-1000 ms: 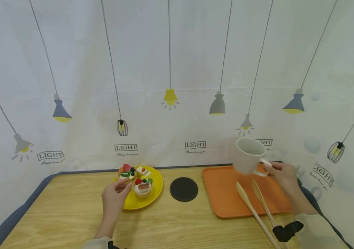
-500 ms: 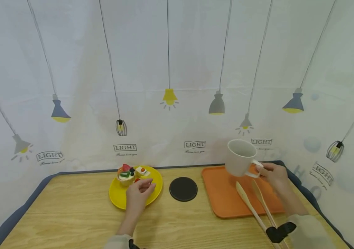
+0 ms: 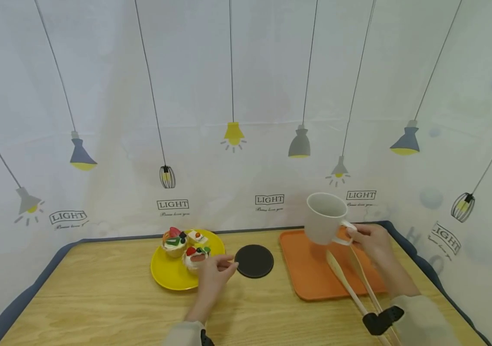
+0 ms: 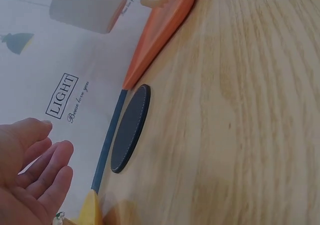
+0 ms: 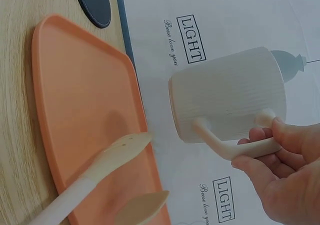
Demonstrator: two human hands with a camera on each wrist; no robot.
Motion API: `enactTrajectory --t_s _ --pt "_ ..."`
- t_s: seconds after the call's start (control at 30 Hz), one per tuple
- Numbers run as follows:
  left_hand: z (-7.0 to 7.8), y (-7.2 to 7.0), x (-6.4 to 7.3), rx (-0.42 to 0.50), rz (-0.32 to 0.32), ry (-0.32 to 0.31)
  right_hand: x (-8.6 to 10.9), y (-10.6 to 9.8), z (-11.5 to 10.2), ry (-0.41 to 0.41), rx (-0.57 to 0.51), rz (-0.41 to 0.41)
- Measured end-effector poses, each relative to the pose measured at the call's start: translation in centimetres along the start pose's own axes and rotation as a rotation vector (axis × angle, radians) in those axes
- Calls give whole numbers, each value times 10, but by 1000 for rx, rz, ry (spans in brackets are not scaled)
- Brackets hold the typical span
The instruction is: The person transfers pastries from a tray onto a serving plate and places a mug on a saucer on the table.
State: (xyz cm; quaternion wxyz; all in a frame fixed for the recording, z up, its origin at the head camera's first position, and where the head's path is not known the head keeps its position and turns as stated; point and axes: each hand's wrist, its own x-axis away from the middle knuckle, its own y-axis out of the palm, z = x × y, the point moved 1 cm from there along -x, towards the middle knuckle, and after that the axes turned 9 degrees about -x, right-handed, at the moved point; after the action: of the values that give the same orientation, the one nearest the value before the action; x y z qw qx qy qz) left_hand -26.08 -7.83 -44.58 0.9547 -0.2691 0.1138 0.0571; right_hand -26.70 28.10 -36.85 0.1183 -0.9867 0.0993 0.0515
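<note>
A white mug (image 3: 325, 222) hangs upright in the air above the orange tray (image 3: 302, 269). My right hand (image 3: 373, 242) grips its handle, with fingers and thumb round it in the right wrist view. Between the yellow plate and the round black coaster (image 3: 254, 261) hovers my left hand (image 3: 215, 274), its fingers loosely bent and nothing in them. Its fingertips come near the coaster's left edge in the head view; the left wrist view shows them apart from the coaster (image 4: 131, 129).
On the yellow plate (image 3: 161, 271) at the left sit several small decorated cakes (image 3: 174, 242). Two wooden utensils (image 3: 344, 276) lie across the tray's front edge, one slotted at its tip. A printed curtain (image 3: 237, 173) stands behind the wooden table (image 3: 99, 288).
My left hand has moved right, from the cakes on the plate toward the coaster. The right hand has carried the mug a little to the left over the tray.
</note>
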Motion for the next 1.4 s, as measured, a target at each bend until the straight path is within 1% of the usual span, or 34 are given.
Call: enactTrajectory --t_s 0.13,0.23,0.33,0.47,0.7,0.8,0.93,1.13,1.2,1.3,1.4 --pt "0 9 0 -22 -27 -27 0 4 -2 -2 -19 -5" --pt "-1 14 0 -49 -28 -30 1 7 -3 0 -3 -9" --pt "-2 18 0 -69 -23 -31 2 10 -4 20 -1 -15" --pt "-6 26 0 -75 -27 -41 3 15 -5 33 -34 -37" --pt "-17 38 -3 -82 -25 -74 5 24 -5 10 -44 -49" --pt "-22 43 -2 -108 -10 -94 7 26 -6 17 -78 -60" --pt "-24 48 -2 -118 17 -119 9 29 -7 31 -111 -65" --pt "-22 51 -4 -115 54 -141 9 35 -9 57 -86 -49" --pt "-23 53 -5 -117 67 -158 9 38 -9 57 -74 -48" --pt "-23 56 -6 -140 102 -170 9 42 -11 51 -72 -55" --pt "-23 59 -6 -164 136 -192 10 45 -12 50 -96 -65"
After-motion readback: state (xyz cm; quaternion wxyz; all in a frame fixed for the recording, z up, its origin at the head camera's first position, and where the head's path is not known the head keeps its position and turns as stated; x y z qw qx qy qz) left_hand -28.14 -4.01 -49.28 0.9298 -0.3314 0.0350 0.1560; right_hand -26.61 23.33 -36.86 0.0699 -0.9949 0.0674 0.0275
